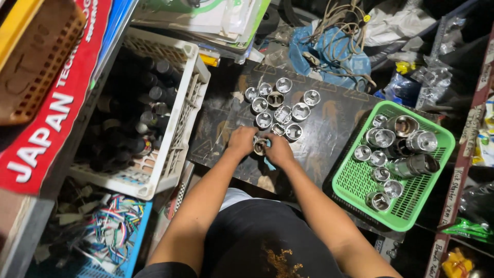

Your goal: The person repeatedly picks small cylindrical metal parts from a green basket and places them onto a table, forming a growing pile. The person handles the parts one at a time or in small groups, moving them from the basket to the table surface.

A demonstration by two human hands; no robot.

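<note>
Bare dark board (329, 128) open right of the socket cluster (280, 108), up to the green basket (355, 180). White crate (180, 128) walls the left edge; blue bag with cords (334, 51) blocks the far side.

two bare forearms, no sleeves, watch or gloves on them. left hand (242, 140) and right hand (279, 150) carry no rings. the lap wears black cloth (257, 231) with a flecked gold print (280, 260).
</note>
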